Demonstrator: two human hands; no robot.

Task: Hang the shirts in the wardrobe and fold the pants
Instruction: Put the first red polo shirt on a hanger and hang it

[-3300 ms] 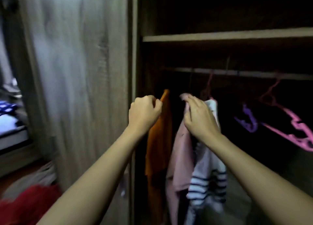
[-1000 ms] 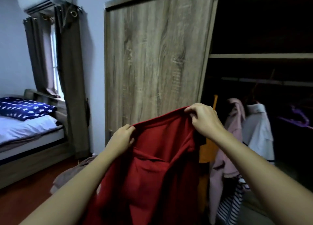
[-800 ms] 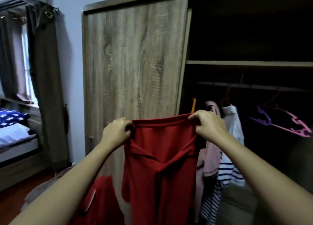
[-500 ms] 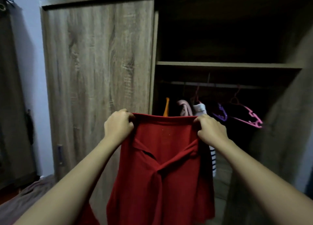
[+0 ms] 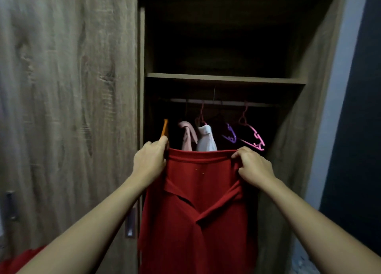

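Note:
A red shirt point(image 5: 198, 201) hangs spread out in front of the open wardrobe. My left hand point(image 5: 149, 162) grips its top left corner and my right hand point(image 5: 252, 166) grips its top right corner. Behind it, on the wardrobe rail point(image 5: 222, 102), hang an orange garment point(image 5: 165, 129), a pink shirt point(image 5: 187, 135) and a white shirt point(image 5: 207, 137); their lower parts are hidden by the red shirt. To the right, an empty purple hanger point(image 5: 231, 134) and an empty pink hanger point(image 5: 254, 137) hang on the rail.
The closed wooden sliding door point(image 5: 68, 109) fills the left side. A shelf point(image 5: 224, 79) runs above the rail. The wardrobe's right side panel point(image 5: 294, 129) stands close to my right hand. Some red cloth point(image 5: 18, 261) shows at the bottom left corner.
I turned from the bed side towards the wardrobe opening with the red shirt held up by both hands; it now hangs squarely before the rail. Earlier both hands were at the hung clothes.

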